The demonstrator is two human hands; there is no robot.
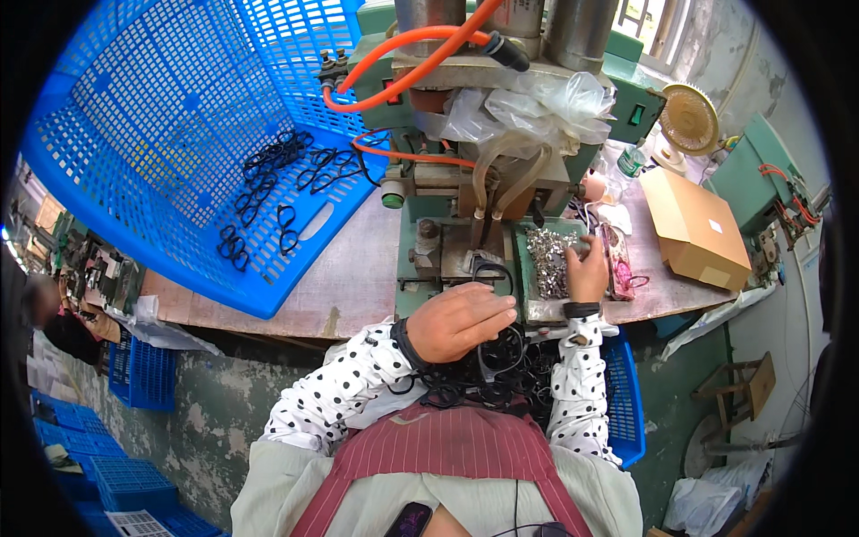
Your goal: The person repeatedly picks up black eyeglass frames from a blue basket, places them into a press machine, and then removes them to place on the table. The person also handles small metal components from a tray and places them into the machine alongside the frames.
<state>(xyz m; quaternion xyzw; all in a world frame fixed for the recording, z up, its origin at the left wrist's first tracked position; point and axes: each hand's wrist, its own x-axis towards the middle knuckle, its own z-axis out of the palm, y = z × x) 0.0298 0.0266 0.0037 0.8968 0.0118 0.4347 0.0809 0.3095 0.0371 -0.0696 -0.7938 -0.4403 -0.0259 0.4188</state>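
Observation:
My left hand (pixel 461 322) reaches across in front of a green bench press (pixel 420 192), its fingers closed together. A black frame like an eyeglass frame (pixel 512 279) stands out beyond those fingers, under the press tool; the grip itself is partly hidden. To the right, a green tray (pixel 544 311) holds a heap of small shiny metal parts (pixel 548 259). At the heap's right edge is my right hand (pixel 587 268), thumb and fingers curled in a pinch. Anything between those fingertips is too small to make out. More black frames (pixel 501 362) lie piled below my hands, above my apron.
A big blue basket (pixel 309 234) with several black frames leans at the left. Orange hoses (pixel 394 89) loop over the press. At the right are a cardboard box (pixel 698 233), a fan (pixel 689 118) and a wooden stool (pixel 752 385). Another person (pixel 76 331) is far left.

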